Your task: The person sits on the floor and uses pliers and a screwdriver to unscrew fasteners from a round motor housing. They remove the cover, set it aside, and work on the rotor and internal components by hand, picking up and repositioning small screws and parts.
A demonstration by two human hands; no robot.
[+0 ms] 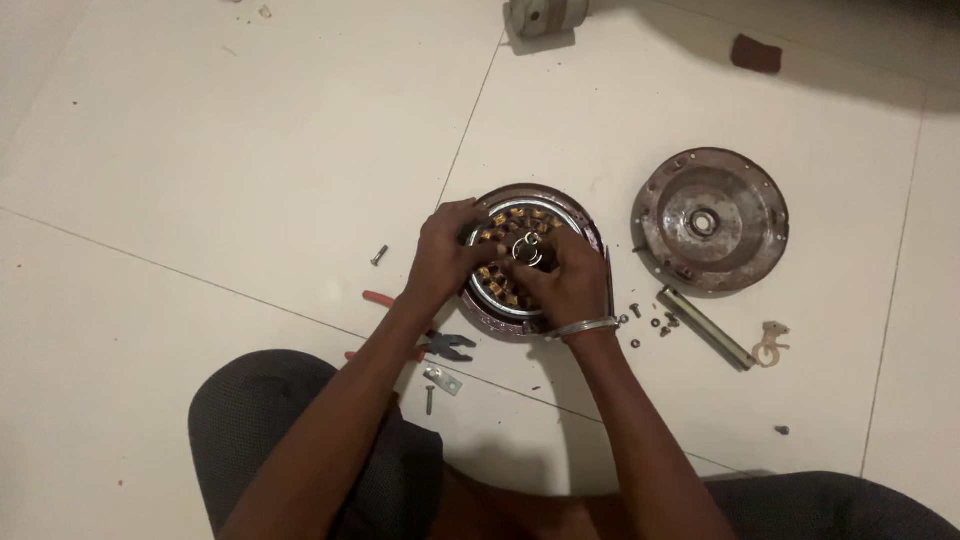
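Seen from above on a tiled floor [250, 150]: round motor housing [590, 228] with copper windings, directly beneath both hands. Left hand [445, 255] curled over its left rim; right hand [565, 275] closed around the centre shaft.

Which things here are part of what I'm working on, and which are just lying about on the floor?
In hand:
- left hand and right hand, both on the round motor housing with copper windings
- removed cover plate, metal rod and loose screws beside it

Lying about:
- pliers with red handles
- single bolt
- small bracket
- dark red block
- grey part at the top edge
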